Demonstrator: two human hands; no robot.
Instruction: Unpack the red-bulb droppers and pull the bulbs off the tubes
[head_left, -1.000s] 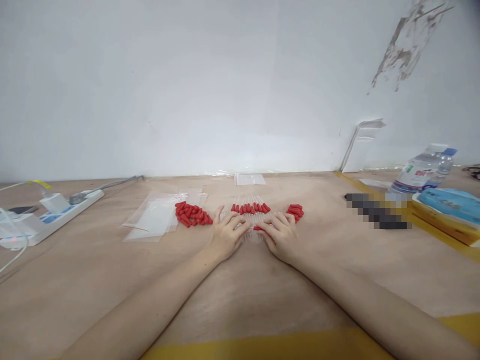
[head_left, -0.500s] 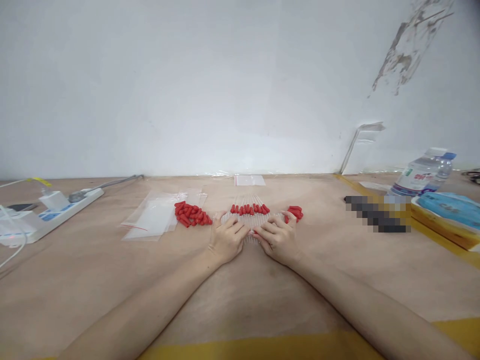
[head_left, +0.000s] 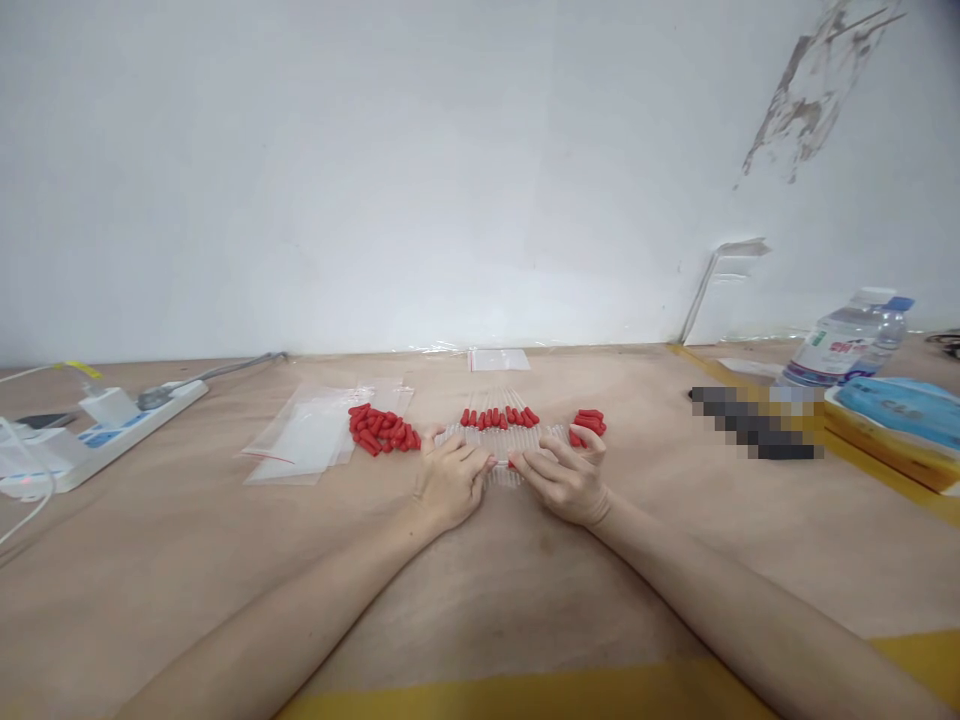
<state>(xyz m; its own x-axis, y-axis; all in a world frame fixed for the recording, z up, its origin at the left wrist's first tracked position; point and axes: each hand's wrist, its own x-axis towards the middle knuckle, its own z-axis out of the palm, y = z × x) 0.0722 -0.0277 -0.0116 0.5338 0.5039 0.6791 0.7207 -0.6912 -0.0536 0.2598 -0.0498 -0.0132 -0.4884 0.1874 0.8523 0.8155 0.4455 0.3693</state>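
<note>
My left hand [head_left: 454, 482] pinches one end of a thin clear tube [head_left: 501, 463], fingers curled. At the tube's other end, my right hand [head_left: 564, 478] is closed on a small red rubber bulb [head_left: 511, 461], mostly hidden by the fingertips. Whether tube and bulb are joined I cannot tell. Under and behind both hands lies a row of clear tubes [head_left: 504, 440]. Beyond them, several tubes with red bulbs [head_left: 495, 417] fan out. A pile of loose red bulbs [head_left: 381, 430] is left of my left hand, and a smaller pile [head_left: 589, 424] sits behind my right hand.
Clear plastic bags [head_left: 304, 435] lie left, and a small bag [head_left: 499, 360] lies by the wall. A white power strip [head_left: 135, 430] with plugs and cables is far left. At right are a blurred dark object [head_left: 754, 425], plastic bottles [head_left: 836, 345] and a blue-and-yellow pack [head_left: 896, 430].
My fingertips have drawn slightly apart, so a short stretch of tube shows between them. The right hand's fingers are lifted a little more. The piles look the same.
</note>
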